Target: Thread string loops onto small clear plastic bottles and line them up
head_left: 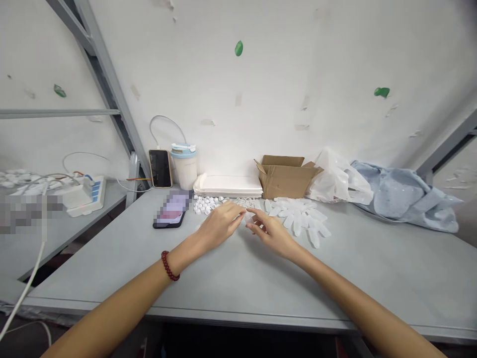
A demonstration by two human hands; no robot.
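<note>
My left hand [219, 224] and my right hand [269, 232] meet over the middle of the grey table [238, 283]. Both pinch a small translucent white plastic piece [247, 218] between their fingertips. A red bead bracelet [169, 265] circles my left wrist. Just beyond the hands lies a heap of small white caps [207, 204]. To the right of them spreads a pile of several translucent elongated plastic pieces [300, 217]. Between the two piles sit some small clear rings [245, 202].
A phone [170, 211] lies flat left of the caps; another phone [160, 168] leans on the wall beside a white cup [184, 165]. A stack of white sheets [228, 185], an open cardboard box [285, 176], a plastic bag [337, 178] and blue cloth [404, 197] line the back.
</note>
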